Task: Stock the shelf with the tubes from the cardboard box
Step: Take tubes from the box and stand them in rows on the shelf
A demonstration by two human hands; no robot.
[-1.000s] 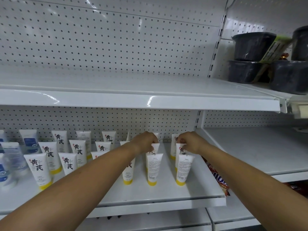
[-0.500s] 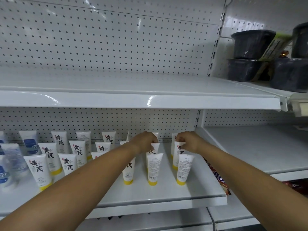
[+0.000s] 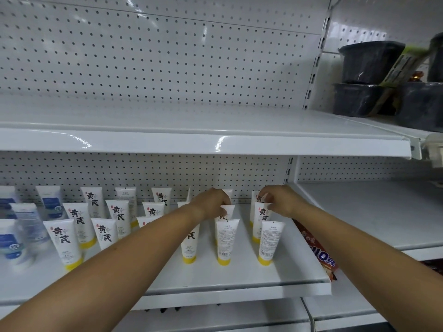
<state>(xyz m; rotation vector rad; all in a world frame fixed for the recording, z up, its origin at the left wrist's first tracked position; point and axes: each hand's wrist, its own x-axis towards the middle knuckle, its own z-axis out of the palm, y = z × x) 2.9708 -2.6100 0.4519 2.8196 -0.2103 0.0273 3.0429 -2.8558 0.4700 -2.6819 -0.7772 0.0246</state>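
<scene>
A white shelf (image 3: 239, 281) backed by pegboard (image 3: 143, 56) is seen, and yellow-capped tubes (image 3: 64, 240) are stood on it cap-down in rows. Toward one o'clock on the shelf, the crimped top of a centre tube (image 3: 227, 212) is pinched by the left hand (image 3: 211, 202). At its three o'clock, the top of a neighbouring tube (image 3: 260, 213) is pinched by the right hand (image 3: 281, 200). Blue-labelled tubes (image 3: 14, 245) are ranged at nine o'clock, a snack wrapper (image 3: 321, 255) is lodged at four o'clock, and dark tubs (image 3: 364, 61) are stacked at two o'clock.

We note a white metal shelf (image 3: 275, 271) with a perforated pegboard back (image 3: 96, 168). On it, white plastic tubes with yellow caps (image 3: 64, 243) stand cap-down in rows, centre to right. White tubes with blue labels (image 3: 28, 226) stand at its left end.
</scene>
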